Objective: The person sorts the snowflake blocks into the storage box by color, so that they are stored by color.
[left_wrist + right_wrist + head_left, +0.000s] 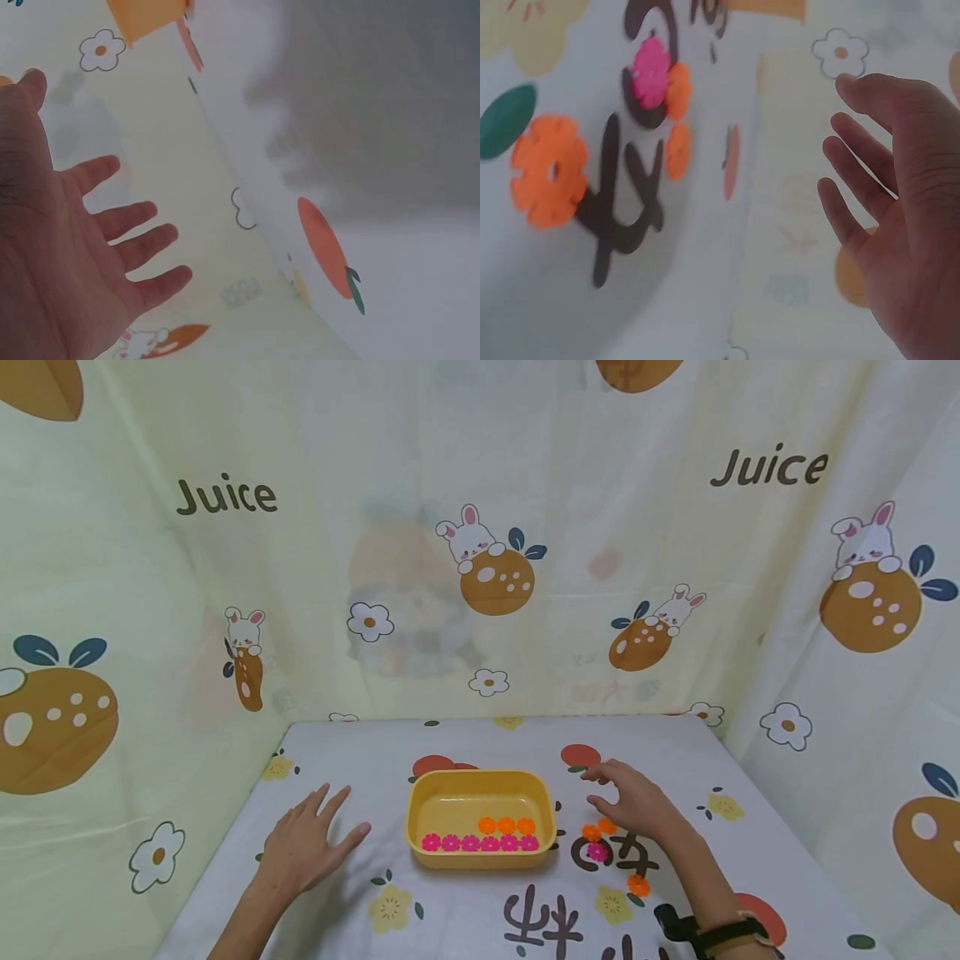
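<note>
My left hand [303, 843] hovers to the left of a yellow plastic tray [480, 861], fingers spread and nothing in it. To the tray's right, my right hand [636, 800] is held over the table with loosely bent fingers, also holding nothing. Inside the tray, a row of several pink flower-shaped plastic pieces [469, 843] lies along the front, with three orange flower-shaped pieces [506, 826] behind it at the right. Near the right hand, on the cloth, lie a pink piece [652, 73], two orange pieces [678, 151] beside it, and another orange piece [549, 171] nearer the front.
A white printed cloth [442, 918] covers the table, with printed fruit, flowers and dark lettering. Behind and at both sides hang pale curtains [315, 568] with rabbit and orange prints. A dark strap [727, 935] circles the right wrist.
</note>
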`<state>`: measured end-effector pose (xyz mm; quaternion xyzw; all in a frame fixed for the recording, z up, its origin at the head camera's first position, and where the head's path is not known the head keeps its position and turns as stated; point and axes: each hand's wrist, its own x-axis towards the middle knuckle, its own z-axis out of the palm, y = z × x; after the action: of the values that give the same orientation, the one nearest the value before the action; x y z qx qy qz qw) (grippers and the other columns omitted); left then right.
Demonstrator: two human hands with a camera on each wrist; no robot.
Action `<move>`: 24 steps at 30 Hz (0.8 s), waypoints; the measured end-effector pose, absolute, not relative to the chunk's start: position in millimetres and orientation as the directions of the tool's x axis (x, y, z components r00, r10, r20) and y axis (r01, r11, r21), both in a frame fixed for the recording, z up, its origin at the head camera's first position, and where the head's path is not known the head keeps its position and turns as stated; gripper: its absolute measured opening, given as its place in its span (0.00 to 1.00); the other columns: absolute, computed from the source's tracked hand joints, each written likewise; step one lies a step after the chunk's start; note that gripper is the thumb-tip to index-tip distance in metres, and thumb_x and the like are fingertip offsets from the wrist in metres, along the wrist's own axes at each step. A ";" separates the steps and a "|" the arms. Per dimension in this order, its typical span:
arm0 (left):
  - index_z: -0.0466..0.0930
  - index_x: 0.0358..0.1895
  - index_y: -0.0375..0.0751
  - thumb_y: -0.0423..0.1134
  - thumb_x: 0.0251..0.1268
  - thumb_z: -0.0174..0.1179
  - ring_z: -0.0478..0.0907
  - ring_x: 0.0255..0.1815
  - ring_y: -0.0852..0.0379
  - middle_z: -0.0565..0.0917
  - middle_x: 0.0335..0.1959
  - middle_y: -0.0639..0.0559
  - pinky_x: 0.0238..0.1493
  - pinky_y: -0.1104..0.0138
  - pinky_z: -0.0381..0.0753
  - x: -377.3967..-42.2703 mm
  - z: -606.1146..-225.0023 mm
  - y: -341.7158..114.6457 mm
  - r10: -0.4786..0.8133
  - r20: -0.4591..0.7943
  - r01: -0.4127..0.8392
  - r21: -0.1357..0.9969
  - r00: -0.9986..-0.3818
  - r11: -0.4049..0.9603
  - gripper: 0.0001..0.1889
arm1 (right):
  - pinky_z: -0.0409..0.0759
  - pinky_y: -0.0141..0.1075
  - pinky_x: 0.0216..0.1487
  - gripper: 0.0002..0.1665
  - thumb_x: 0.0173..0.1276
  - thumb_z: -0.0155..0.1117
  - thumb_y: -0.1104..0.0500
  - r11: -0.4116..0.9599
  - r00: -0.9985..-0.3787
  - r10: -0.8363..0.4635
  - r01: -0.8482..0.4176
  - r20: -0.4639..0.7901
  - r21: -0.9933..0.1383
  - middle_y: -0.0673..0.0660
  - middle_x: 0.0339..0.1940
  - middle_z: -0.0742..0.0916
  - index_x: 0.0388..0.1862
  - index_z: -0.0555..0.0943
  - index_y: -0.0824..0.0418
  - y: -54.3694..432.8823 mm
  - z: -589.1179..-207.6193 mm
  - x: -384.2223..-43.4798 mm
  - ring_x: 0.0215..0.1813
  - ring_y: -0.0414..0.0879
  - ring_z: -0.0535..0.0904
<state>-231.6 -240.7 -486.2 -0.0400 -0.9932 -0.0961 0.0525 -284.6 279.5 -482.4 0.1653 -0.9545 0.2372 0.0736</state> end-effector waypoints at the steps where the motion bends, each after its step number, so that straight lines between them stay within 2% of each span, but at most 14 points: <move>1: 0.67 0.84 0.47 0.82 0.71 0.47 0.63 0.81 0.26 0.65 0.82 0.30 0.76 0.29 0.63 -231.5 -486.3 -240.7 0.069 0.112 0.089 0.187 -0.991 0.978 0.51 | 0.88 0.54 0.59 0.19 0.71 0.78 0.59 0.834 -0.938 -0.277 -0.343 0.211 -0.432 0.52 0.54 0.88 0.58 0.86 0.54 281.1 -484.0 -284.3 0.59 0.56 0.84; 11: 0.66 0.84 0.48 0.83 0.70 0.46 0.64 0.80 0.25 0.64 0.83 0.30 0.75 0.27 0.64 -230.5 -487.6 -241.1 0.059 0.099 0.077 0.184 -0.993 0.980 0.52 | 0.87 0.57 0.61 0.20 0.73 0.75 0.58 0.851 -0.971 -0.222 -0.238 0.090 -0.469 0.59 0.59 0.88 0.62 0.85 0.57 297.2 -507.7 -283.2 0.61 0.59 0.82; 19: 0.67 0.84 0.48 0.82 0.70 0.46 0.65 0.80 0.26 0.65 0.82 0.31 0.75 0.28 0.64 -230.8 -487.1 -241.0 0.068 0.114 0.088 0.184 -0.991 0.979 0.51 | 0.87 0.56 0.59 0.21 0.70 0.78 0.60 0.858 -0.985 -0.169 -0.139 -0.016 -0.494 0.55 0.55 0.88 0.60 0.86 0.56 302.6 -525.7 -284.2 0.58 0.54 0.81; 24: 0.67 0.83 0.48 0.82 0.70 0.46 0.66 0.79 0.25 0.65 0.82 0.31 0.74 0.28 0.65 -230.5 -487.2 -241.2 0.066 0.114 0.087 0.185 -0.991 0.979 0.51 | 0.86 0.56 0.61 0.21 0.67 0.81 0.59 0.870 -0.985 -0.167 -0.128 -0.039 -0.475 0.51 0.51 0.88 0.58 0.87 0.54 303.7 -536.8 -287.0 0.54 0.50 0.81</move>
<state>-230.5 -241.2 -487.2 -0.0384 -0.9933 -0.0952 0.0537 -287.0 303.7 -536.8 0.0763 -0.9662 0.2429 -0.0396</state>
